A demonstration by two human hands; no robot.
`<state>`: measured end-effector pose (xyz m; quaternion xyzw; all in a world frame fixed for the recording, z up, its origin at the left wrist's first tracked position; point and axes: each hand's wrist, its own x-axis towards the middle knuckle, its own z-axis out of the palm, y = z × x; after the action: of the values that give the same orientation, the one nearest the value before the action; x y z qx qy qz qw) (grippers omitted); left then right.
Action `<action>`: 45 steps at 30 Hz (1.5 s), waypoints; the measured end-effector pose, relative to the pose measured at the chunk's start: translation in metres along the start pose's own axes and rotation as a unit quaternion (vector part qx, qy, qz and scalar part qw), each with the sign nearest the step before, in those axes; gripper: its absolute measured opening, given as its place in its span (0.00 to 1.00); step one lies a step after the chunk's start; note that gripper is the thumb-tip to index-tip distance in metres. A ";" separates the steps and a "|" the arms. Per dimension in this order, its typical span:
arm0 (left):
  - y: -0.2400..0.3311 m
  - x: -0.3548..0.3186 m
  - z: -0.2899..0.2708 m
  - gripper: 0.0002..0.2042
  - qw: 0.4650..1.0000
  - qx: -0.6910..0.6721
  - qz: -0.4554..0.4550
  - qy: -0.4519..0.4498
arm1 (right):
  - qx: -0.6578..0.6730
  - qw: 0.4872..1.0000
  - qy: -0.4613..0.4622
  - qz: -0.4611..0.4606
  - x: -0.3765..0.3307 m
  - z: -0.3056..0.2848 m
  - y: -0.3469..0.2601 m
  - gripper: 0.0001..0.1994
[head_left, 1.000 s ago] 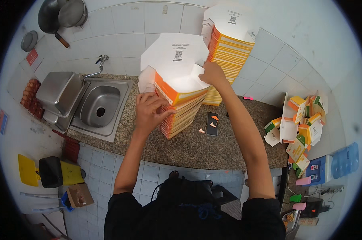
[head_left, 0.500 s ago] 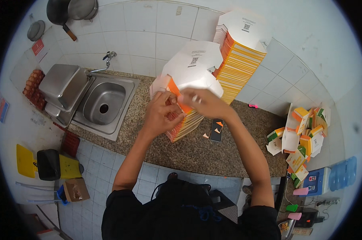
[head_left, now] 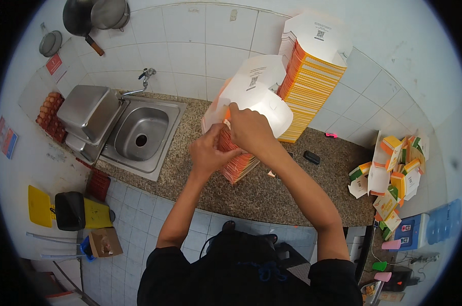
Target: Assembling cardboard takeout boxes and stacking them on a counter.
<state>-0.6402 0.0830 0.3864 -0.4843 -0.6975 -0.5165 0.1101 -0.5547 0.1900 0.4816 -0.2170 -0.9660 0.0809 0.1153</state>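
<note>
Head view shows your left hand (head_left: 209,153) and right hand (head_left: 250,130) both closed on a white and orange carton (head_left: 256,99), held over the short stack of flat cartons (head_left: 236,163) at the middle of the counter (head_left: 272,196). A taller stack (head_left: 307,86) stands against the back edge, the sink (head_left: 141,135) at the counter's left end.

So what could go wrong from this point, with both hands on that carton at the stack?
1. The short stack of flat cartons leans toward the counter's front edge; a push from the left hand might slide sheets onto the floor.
2. The tall stack against the wall stands close behind; the raised white carton in the right hand could knock it.
3. The sink lies just left, so slipped cartons might land in it.
</note>
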 end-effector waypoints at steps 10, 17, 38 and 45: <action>-0.014 -0.014 0.024 0.28 0.996 -0.071 0.006 0.048 | 0.061 0.997 0.058 -0.002 -0.008 0.042 -0.007 0.13; -0.007 -0.021 0.024 0.31 0.995 -0.095 -0.013 0.013 | 0.133 0.990 0.027 0.036 -0.011 0.030 0.010 0.14; 0.015 -0.026 0.055 0.23 0.952 -0.194 -0.216 0.099 | 0.017 0.828 0.244 0.505 -0.416 0.097 0.511 0.15; 0.024 -0.033 0.050 0.25 0.949 -0.145 -0.243 0.141 | -0.285 0.815 0.084 0.497 -0.547 0.046 0.580 0.18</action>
<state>-0.5874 0.1055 0.3575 -0.2337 -0.6888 -0.6862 0.0066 0.1464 0.4636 0.2152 -0.6964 -0.6933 -0.1702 0.0734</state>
